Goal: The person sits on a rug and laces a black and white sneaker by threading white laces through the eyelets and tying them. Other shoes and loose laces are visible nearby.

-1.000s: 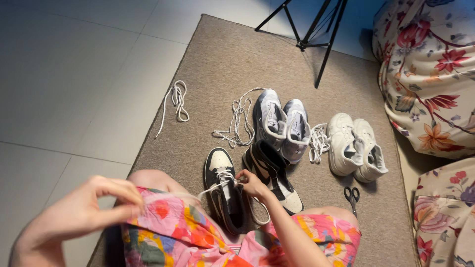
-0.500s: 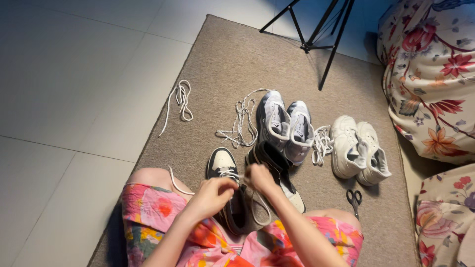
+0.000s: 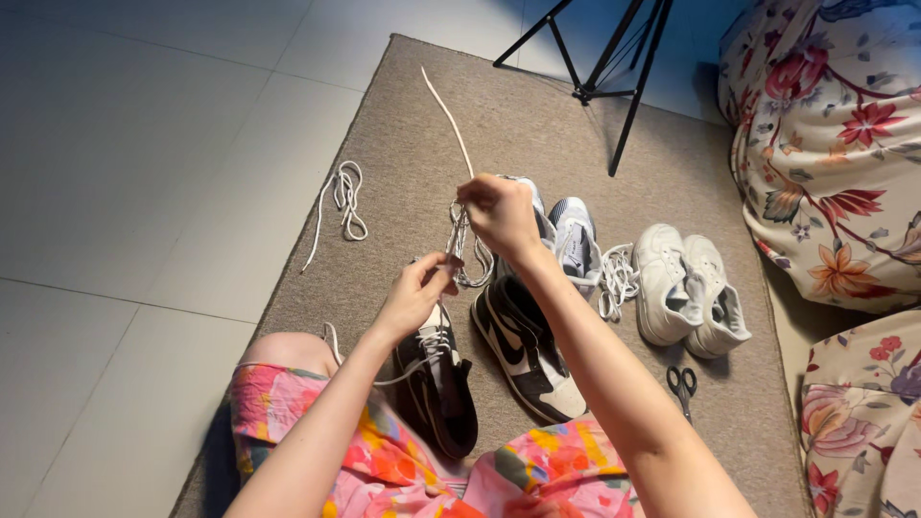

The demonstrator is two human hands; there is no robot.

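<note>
I sit on a brown rug [image 3: 432,125] with a black-and-cream high-top sneaker [image 3: 436,384] between my knees. My right hand [image 3: 499,213] is raised above it, shut on its white lace [image 3: 449,113], whose free end sticks up and away. My left hand [image 3: 417,293] pinches the same lace lower down, just above the shoe's toe. The matching second high-top [image 3: 523,350] lies tilted to the right of the first.
A grey pair of sneakers [image 3: 574,240] and a white pair [image 3: 686,293] stand farther out. Loose white laces lie on the rug [image 3: 619,278] and at its left edge [image 3: 343,197]. Scissors [image 3: 682,384] lie right. A black tripod [image 3: 604,67] and floral cushions [image 3: 835,144] bound the far right.
Both hands rose from the shoe's eyelets. My right hand pulled the lace upward and away, so its end now stands in the air. My left hand slid up along it.
</note>
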